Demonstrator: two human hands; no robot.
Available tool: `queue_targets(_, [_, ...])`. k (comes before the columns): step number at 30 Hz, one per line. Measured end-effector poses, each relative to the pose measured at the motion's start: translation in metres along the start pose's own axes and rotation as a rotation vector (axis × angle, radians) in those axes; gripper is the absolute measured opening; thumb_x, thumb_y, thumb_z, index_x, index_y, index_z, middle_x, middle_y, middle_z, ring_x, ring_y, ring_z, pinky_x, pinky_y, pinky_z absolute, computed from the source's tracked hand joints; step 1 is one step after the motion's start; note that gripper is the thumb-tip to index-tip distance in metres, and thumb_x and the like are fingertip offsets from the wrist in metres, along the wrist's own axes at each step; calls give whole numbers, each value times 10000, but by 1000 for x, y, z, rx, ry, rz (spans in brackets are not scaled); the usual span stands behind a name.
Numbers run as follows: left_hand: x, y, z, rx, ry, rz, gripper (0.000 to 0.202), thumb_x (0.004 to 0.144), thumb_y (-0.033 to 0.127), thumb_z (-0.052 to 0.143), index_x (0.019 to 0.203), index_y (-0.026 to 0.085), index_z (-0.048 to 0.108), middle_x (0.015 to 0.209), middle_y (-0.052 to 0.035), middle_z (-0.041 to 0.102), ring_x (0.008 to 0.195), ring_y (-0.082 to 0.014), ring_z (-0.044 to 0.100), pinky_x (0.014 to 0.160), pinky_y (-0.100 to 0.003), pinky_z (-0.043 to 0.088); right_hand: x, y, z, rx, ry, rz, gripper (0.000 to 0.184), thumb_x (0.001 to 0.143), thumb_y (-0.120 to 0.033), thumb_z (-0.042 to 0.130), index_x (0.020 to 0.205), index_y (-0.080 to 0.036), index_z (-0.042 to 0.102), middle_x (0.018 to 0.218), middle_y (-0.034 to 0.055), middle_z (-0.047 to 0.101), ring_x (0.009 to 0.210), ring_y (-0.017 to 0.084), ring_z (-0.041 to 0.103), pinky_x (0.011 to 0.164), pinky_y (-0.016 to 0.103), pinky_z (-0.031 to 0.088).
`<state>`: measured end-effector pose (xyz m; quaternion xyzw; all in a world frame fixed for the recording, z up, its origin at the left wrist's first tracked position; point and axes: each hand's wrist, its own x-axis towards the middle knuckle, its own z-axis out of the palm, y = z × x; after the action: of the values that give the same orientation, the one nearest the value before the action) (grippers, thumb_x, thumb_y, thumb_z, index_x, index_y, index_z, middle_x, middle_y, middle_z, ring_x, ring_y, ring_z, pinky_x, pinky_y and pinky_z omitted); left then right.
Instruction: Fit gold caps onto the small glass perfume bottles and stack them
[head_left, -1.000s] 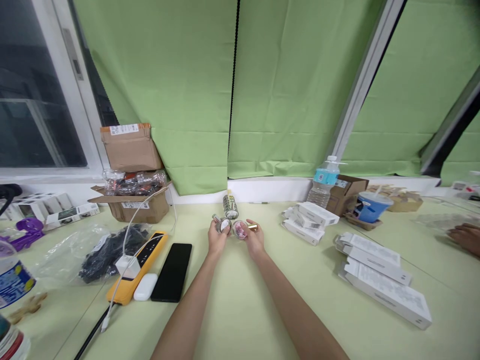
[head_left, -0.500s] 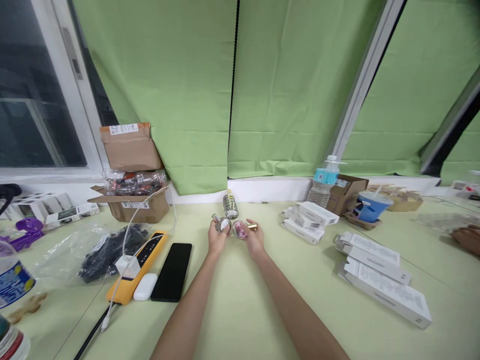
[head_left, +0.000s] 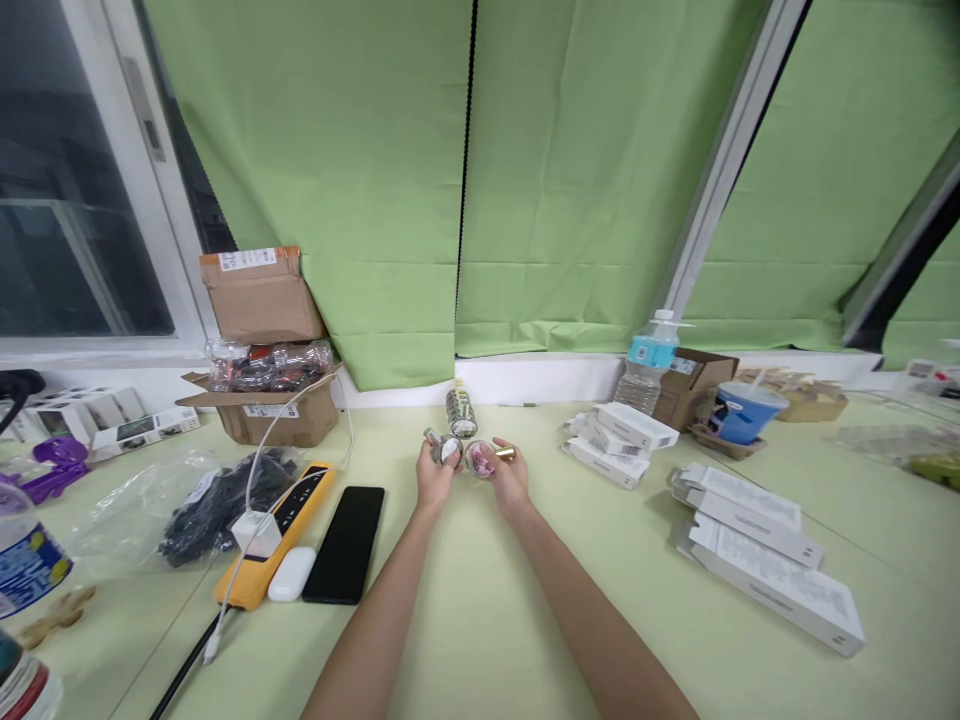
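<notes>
My left hand [head_left: 433, 480] is closed around a small round silvery piece with a white middle [head_left: 450, 450]; a short shiny cylinder [head_left: 432, 436] sticks up beside its thumb. Close by on the right, my right hand [head_left: 510, 482] grips a round clear piece with pink inside [head_left: 478, 459], and a gold-coloured tube end [head_left: 505, 454] pokes out by the fingers. The two round pieces are side by side, with a narrow gap at most; their exact kind is too small to tell. Just beyond them lies a clear container with a patterned surface [head_left: 460, 414].
Left are a black phone [head_left: 345, 545], a white earbud case [head_left: 292, 574], a yellow power strip [head_left: 276, 545] with a cable, and cardboard boxes [head_left: 262, 300]. White boxes [head_left: 772, 575], a water bottle [head_left: 649, 360] and a blue cup [head_left: 742, 412] stand right. Green blinds [head_left: 600, 180] hang behind.
My hands and the pieces in them look the same. At the far right edge, a brown shape has gone and something greenish shows there.
</notes>
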<state>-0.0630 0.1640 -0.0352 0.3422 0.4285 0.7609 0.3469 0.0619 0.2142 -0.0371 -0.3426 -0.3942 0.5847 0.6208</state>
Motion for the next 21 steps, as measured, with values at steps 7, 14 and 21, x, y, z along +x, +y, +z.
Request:
queue_targets(7, [-2,4,1,2,1,-5,509,609,364,845,983,183,552,960,-68,684,821,-188,679,668,-324,609,0,0,0,-15,3,-14,723,461,-455,914,1066,-202,611,794,5,671,722,196,664,615,291,518])
queue_targets(14, [-3,4,1,-3,-5,16,516,600,391,845,970,188,547,951,-56,677,828,-188,677,698,-345,606,-2,0,1,-12,-4,-10,716,468,-454,912,1069,-210,608,802,2,672,740,204,668,623,299,529])
queue_targets(21, [-3,2,1,8,-10,52,492,632,386,824,979,184,539,970,-69,674,842,-190,676,682,-324,608,-2,0,1,-9,-4,-23,702,469,-448,913,1055,-208,609,807,2,672,736,199,665,625,297,533])
